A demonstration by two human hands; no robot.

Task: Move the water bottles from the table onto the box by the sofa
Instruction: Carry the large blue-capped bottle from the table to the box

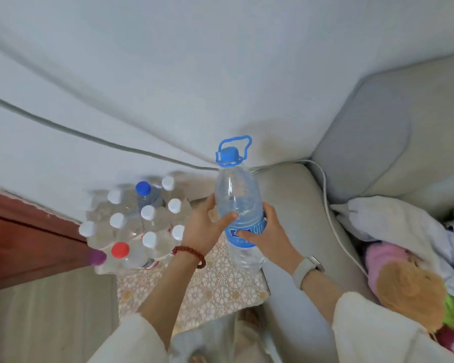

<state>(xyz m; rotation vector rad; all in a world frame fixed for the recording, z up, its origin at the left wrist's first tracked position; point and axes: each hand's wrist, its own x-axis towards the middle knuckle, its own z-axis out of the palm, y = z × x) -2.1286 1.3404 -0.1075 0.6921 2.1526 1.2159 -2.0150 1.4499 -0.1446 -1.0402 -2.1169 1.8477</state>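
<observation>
I hold a large clear water bottle (237,197) with a blue cap, blue carry handle and blue label upright between both hands. My left hand (203,226) grips its left side and my right hand (266,235) wraps the label on the right. The bottle hangs above the right part of a box covered with a lace-patterned cloth (220,279), beside the sofa arm. Several smaller water bottles (139,224) stand packed together on the left part of the box, most with white caps, one with a blue cap (143,187), one with a red cap (120,249).
A grey sofa (299,205) fills the right side, with a white cable (325,203) along its seat, a white cloth (388,221) and a plush toy (404,281). A red-brown wooden panel (24,239) is at left. The white wall stands right behind the box.
</observation>
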